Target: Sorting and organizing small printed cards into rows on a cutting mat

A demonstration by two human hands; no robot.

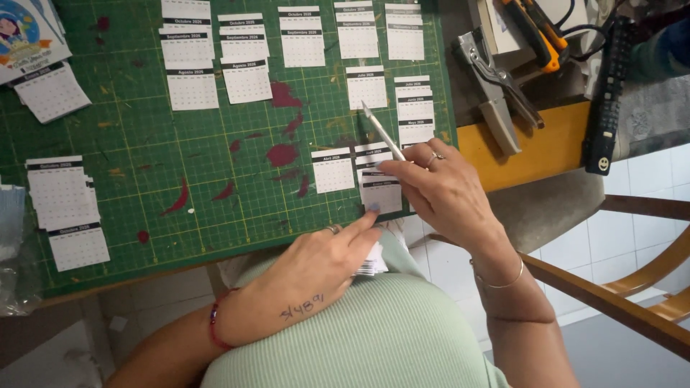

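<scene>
white calendar slips in rows on green mat | colourful printed sheet top-left corner
</scene>
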